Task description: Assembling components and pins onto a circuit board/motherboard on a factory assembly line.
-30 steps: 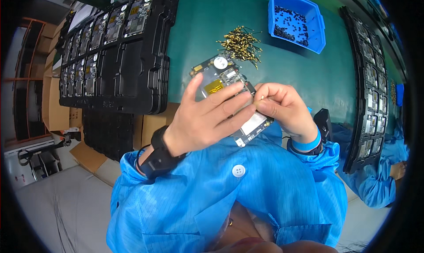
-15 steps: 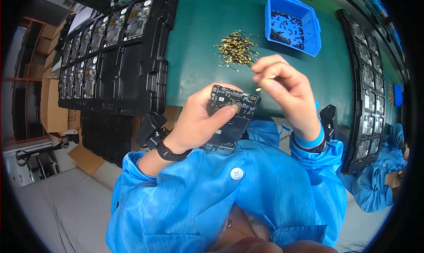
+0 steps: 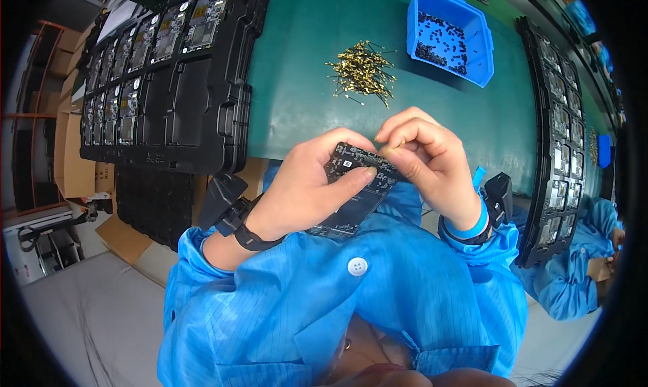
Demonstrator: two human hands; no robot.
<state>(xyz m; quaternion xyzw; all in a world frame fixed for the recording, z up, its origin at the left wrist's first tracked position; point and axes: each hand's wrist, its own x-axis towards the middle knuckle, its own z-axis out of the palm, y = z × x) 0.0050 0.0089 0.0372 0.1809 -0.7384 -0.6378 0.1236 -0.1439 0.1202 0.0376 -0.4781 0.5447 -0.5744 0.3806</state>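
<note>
A dark circuit board (image 3: 364, 203) is gripped in my left hand (image 3: 312, 184), tilted in front of my chest, with the thumb lying across its face and the fingers behind it. At the board's upper right corner my right hand (image 3: 432, 159) is closed in a pinch on a small gold-tipped piece, which the fingertips almost wholly hide. Whether that piece touches the board I cannot tell. Beyond my hands, a loose pile of thin black pieces with gold ends (image 3: 362, 71) lies on the green mat (image 3: 297, 56).
A blue bin (image 3: 482, 49) holding many small black parts stands at the far right of the pile. On the left a black tray (image 3: 233, 123) carries rows of boards, with some bare slots. Another loaded tray (image 3: 530, 204) stands right. A person's blue sleeve (image 3: 567, 289) shows beyond it.
My right hand has come down and left, bringing its pinched piece to the board's corner. The left thumb has shifted up the board, which has tilted slightly.
</note>
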